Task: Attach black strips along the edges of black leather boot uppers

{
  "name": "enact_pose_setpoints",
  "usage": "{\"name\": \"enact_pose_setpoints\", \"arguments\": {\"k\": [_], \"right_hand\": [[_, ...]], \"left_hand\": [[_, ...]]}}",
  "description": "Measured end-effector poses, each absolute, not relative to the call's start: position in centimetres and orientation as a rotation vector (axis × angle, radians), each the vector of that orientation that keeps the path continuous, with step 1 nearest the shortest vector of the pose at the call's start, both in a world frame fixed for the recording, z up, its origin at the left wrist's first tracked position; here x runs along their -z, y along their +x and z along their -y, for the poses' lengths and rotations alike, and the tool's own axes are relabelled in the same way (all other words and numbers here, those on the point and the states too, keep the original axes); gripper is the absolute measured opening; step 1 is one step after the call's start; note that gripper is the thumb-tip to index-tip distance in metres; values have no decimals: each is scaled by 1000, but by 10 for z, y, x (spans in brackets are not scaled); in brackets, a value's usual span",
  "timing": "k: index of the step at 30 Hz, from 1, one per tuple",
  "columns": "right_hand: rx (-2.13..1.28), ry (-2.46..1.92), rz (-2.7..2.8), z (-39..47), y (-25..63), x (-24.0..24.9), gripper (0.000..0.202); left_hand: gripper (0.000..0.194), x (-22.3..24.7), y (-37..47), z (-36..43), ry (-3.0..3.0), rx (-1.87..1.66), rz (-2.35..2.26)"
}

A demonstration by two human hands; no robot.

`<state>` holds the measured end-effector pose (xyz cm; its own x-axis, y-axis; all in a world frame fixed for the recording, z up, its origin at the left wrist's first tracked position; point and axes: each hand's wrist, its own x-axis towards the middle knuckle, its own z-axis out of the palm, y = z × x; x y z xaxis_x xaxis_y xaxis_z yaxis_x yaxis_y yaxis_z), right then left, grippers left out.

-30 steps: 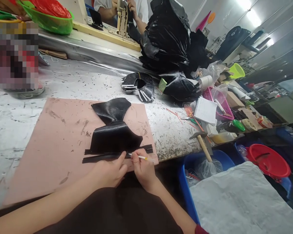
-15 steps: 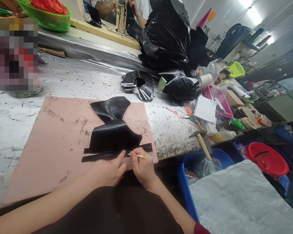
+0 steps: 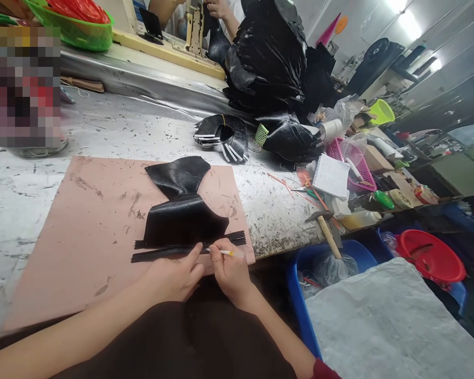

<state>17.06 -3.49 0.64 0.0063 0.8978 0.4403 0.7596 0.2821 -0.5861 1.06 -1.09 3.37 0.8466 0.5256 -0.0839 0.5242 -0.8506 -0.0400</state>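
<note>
My right hand [image 3: 234, 273] is closed around a white pen [image 3: 231, 253] with a yellow band, its tip down at a black zipper [image 3: 158, 255]. Beside it my left hand [image 3: 177, 276] stretches its index finger onto the zipper tape, with the thumb apart from it. The zipper's two strips lie slightly spread along the lower edge of a black leather-like piece [image 3: 185, 223]. Just above, touching that piece, is another glossy black part [image 3: 181, 176]. Both rest on a pinkish mat [image 3: 90, 237].
A bundle of black pieces [image 3: 237, 134] and a tall black stack [image 3: 272, 58] stand farther back. A hammer [image 3: 329, 237] juts over the right table edge, above a blue bin [image 3: 300, 295]. Another person's hand [image 3: 217, 8] is by a machine [image 3: 195, 26].
My hands and the pen keep almost the same place at the zipper. Across the table, the other person's hands have shifted slightly. The view has moved a touch.
</note>
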Motion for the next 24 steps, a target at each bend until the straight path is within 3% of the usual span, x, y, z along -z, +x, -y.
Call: {"name": "enact_pose_setpoints", "arguments": {"k": [24], "right_hand": [[-330, -1508, 1730, 37, 168, -6, 29]], "left_hand": [[23, -29, 8, 9, -3091, -145, 944]]}}
